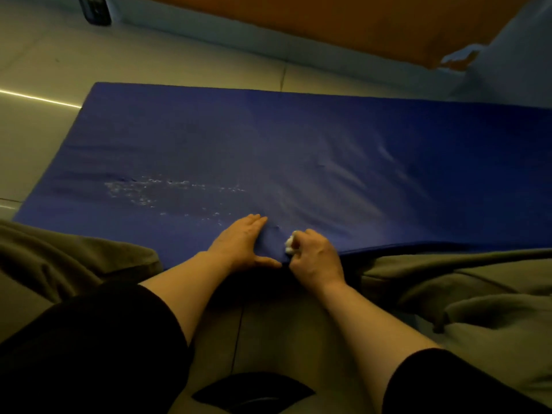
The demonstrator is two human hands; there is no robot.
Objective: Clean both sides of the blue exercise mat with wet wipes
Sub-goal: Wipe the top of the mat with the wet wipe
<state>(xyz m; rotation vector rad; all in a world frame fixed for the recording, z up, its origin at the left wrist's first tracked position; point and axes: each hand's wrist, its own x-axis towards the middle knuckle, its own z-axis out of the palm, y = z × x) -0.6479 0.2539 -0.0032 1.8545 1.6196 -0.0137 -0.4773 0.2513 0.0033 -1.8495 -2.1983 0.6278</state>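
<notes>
The blue exercise mat [298, 150] lies flat across the tiled floor in front of me. A patch of white scuffs and wet streaks shows on its left-middle part. My left hand [242, 243] presses flat on the mat near its front edge, fingers straight. Just to its right, my right hand [316, 258] grips a crumpled white wet wipe [290, 245] against the mat's near edge.
My knees in olive trousers [448, 288] flank the mat's near edge. An orange panel [358, 22] and pale blue wall base run along the far side. A dark object [95, 10] stands at the top left, another dark object [254, 392] on the floor beneath me.
</notes>
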